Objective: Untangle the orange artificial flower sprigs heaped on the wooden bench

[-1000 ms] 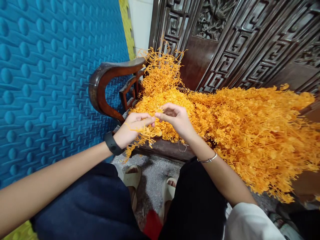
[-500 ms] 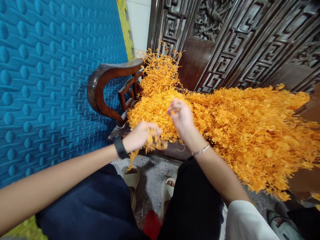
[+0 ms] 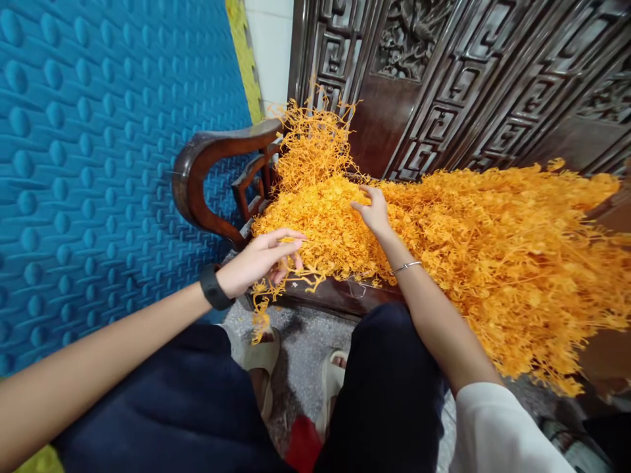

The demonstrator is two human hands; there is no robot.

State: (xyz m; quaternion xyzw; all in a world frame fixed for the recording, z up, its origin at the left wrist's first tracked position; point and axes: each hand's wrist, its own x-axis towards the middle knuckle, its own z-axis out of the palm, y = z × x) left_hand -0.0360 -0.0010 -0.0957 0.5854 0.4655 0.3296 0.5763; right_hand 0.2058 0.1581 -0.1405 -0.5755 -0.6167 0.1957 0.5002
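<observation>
Bright orange stringy pieces with frilly, flower-like ends lie in a big pile (image 3: 335, 226) on a dark wooden bench seat. Over the near left part of the seat is my left hand (image 3: 261, 259), thumb and forefinger stretched out and the other fingers loosely bent. Several orange strands (image 3: 261, 315) dangle over the seat edge just below it; whether they touch the fingers is hard to see. My right hand (image 3: 373, 210) is at the middle of the pile, thumb and fingers apart, with nothing visible between them.
A curved wooden armrest (image 3: 190, 177) bounds the bench on the left, beside blue foam matting (image 3: 98, 164). Behind stands a carved dark backrest (image 3: 389, 112). More orange pieces (image 3: 522, 263) are heaped along the right. Sandalled feet (image 3: 263, 355) and a red object (image 3: 303, 443) are below.
My left hand has moved slightly left and its fingers have loosened from the orange clump. My right hand has shifted a little right, its fingers spreading apart.
</observation>
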